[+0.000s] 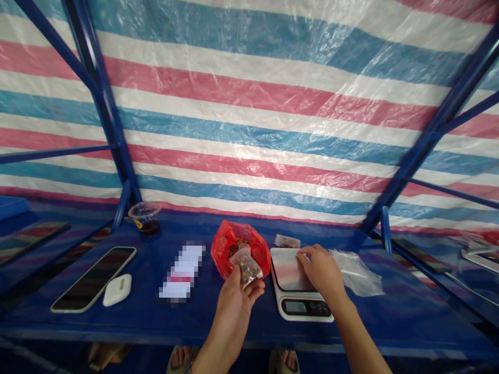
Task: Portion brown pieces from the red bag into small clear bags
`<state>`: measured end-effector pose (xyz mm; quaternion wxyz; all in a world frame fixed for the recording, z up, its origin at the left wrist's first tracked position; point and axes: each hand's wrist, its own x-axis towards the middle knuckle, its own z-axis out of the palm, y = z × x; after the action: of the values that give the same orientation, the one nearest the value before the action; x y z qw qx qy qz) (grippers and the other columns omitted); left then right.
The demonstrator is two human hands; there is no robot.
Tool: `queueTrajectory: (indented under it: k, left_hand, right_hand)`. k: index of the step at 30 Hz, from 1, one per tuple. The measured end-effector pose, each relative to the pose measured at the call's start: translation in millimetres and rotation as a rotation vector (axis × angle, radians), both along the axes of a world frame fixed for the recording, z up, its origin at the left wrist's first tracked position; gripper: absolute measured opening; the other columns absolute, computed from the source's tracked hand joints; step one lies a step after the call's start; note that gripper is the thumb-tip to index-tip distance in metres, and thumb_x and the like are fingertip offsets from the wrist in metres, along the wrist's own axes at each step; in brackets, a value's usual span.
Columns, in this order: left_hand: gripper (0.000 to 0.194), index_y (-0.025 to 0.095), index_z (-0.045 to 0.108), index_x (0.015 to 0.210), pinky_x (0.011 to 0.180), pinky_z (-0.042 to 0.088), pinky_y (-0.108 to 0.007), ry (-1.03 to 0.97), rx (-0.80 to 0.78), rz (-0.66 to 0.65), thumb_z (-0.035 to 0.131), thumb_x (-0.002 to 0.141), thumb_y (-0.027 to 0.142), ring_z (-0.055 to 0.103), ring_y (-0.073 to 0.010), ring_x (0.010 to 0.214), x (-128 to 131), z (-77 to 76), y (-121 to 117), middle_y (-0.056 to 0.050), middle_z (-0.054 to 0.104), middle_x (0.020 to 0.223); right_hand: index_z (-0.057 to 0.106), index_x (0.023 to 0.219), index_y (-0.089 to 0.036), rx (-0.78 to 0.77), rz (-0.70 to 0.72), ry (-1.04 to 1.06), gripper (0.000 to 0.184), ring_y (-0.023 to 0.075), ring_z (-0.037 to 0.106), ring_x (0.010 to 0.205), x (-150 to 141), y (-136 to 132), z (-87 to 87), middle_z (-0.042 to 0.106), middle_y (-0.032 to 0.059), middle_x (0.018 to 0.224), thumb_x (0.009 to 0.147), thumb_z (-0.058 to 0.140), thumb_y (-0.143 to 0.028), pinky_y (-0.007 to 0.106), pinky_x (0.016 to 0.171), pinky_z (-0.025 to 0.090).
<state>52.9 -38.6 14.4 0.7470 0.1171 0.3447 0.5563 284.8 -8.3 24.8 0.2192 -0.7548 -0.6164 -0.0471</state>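
Observation:
My left hand [236, 296] is closed on a small clear plastic bag [248, 267] with brown dried bits in it. The bag is in front of and partly over an open red plastic bag [223, 252], where more brown bits show. Over the steel plate of a white kitchen scale [283, 278] is my right hand [323, 270], thumb and fingers pinched together. Whether anything small is between those fingertips, I cannot tell. Behind the scale lies another small filled clear bag [287, 241]. Flat clear plastic bags [358, 274] lie to the right of the scale.
On the left are a dark-screened phone [93, 280], a white earbud case [117, 290] and a blurred-out lit rectangle [182, 272]. A clear cup [146, 218] with dark liquid stands near the back. Blue metal posts [103, 104] and a striped plastic sheet [249, 119] rise behind the blue shelf.

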Motion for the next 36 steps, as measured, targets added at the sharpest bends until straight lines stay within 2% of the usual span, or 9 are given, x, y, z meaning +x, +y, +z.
queueTrajectory:
  k: [4, 6, 9, 14, 19, 23, 26, 30, 36]
  left_hand:
    - [0.021, 0.012, 0.066, 0.093, 0.061, 0.053, -0.028, 0.009, -0.046, 0.020, 0.062, 0.099, 0.032, 0.067, -0.0167, 0.058, 1, 8.9, 3, -0.008, 0.072, 0.070]
    - [0.024, 0.011, 0.066, 0.094, 0.059, 0.052, -0.026, 0.016, -0.073, 0.032, 0.054, 0.103, 0.030, 0.066, -0.0155, 0.055, 2, 13.4, 3, -0.008, 0.071, 0.068]
    - [0.026, 0.011, 0.066, 0.099, 0.059, 0.050, -0.024, -0.004, -0.075, 0.034, 0.050, 0.105, 0.030, 0.064, -0.0135, 0.055, 4, 16.3, 2, -0.007, 0.071, 0.071]
    - [0.029, 0.011, 0.067, 0.098, 0.057, 0.047, -0.023, -0.048, -0.060, 0.008, 0.053, 0.104, 0.036, 0.060, -0.0121, 0.053, 5, 14.5, 1, -0.005, 0.068, 0.067]
    - [0.028, 0.011, 0.067, 0.110, 0.059, 0.047, -0.023, -0.118, -0.037, -0.016, 0.048, 0.106, 0.032, 0.060, -0.0113, 0.054, 5, 15.9, 2, -0.004, 0.068, 0.069]
    - [0.031, 0.016, 0.063, 0.124, 0.062, 0.047, -0.024, -0.096, -0.022, 0.012, 0.044, 0.107, 0.033, 0.061, -0.0112, 0.057, -2, 16.7, 6, -0.006, 0.072, 0.078]
    - [0.030, 0.014, 0.065, 0.117, 0.061, 0.047, -0.024, -0.067, -0.035, -0.045, 0.045, 0.107, 0.034, 0.061, -0.0115, 0.056, -7, 15.7, 9, -0.007, 0.073, 0.079]
    - [0.029, 0.014, 0.067, 0.107, 0.060, 0.046, -0.024, -0.062, -0.031, -0.049, 0.045, 0.106, 0.033, 0.061, -0.0118, 0.058, -9, 13.1, 9, -0.008, 0.073, 0.080]
    - [0.026, 0.015, 0.069, 0.109, 0.060, 0.044, -0.023, -0.048, -0.002, -0.053, 0.051, 0.104, 0.033, 0.059, -0.0110, 0.057, -9, 11.9, 8, -0.008, 0.073, 0.081]
  right_hand:
    - [0.077, 0.100, -0.023, 0.193, 0.222, 0.192, 0.023, 0.0236, 0.068, 0.097, -41, 8, 13.9, 0.072, 0.0070, 0.101, 0.097, 0.055, -0.029, 0.034, 0.089, 0.049]
    - [0.077, 0.101, -0.024, 0.207, 0.366, 0.256, 0.024, 0.0219, 0.069, 0.095, -69, 14, 20.4, 0.071, 0.0063, 0.101, 0.097, 0.054, -0.028, 0.034, 0.091, 0.050]
    - [0.077, 0.105, -0.023, 0.200, 0.478, 0.300, 0.026, 0.0225, 0.069, 0.097, -99, 20, 23.8, 0.071, 0.0069, 0.100, 0.098, 0.052, -0.027, 0.035, 0.092, 0.050]
    - [0.076, 0.107, -0.023, 0.282, 0.462, 0.505, 0.030, 0.0225, 0.069, 0.095, -104, 6, 16.3, 0.074, 0.0075, 0.104, 0.101, 0.049, -0.034, 0.035, 0.092, 0.052]
    - [0.074, 0.109, -0.023, 0.200, 0.457, 0.651, 0.033, 0.0216, 0.069, 0.088, -99, -19, 7.0, 0.076, 0.0064, 0.103, 0.101, 0.051, -0.046, 0.033, 0.082, 0.053]
    - [0.072, 0.111, -0.021, 0.264, 0.338, 0.441, 0.031, 0.0228, 0.066, 0.086, -87, -15, -1.9, 0.073, 0.0091, 0.104, 0.101, 0.048, -0.036, 0.036, 0.082, 0.051]
    - [0.076, 0.102, -0.021, 0.237, 0.316, 0.218, 0.027, 0.0246, 0.065, 0.095, -81, -6, -3.9, 0.069, 0.0094, 0.099, 0.098, 0.049, -0.025, 0.037, 0.089, 0.048]
    - [0.076, 0.099, -0.024, 0.197, 0.301, -0.013, 0.028, 0.0238, 0.062, 0.099, -91, -3, 6.9, 0.065, 0.0087, 0.099, 0.098, 0.049, -0.019, 0.035, 0.092, 0.045]
    - [0.077, 0.102, -0.024, 0.049, 0.250, -0.173, 0.029, 0.0241, 0.062, 0.100, -100, -7, 16.7, 0.065, 0.0084, 0.101, 0.090, 0.054, -0.012, 0.034, 0.089, 0.042]
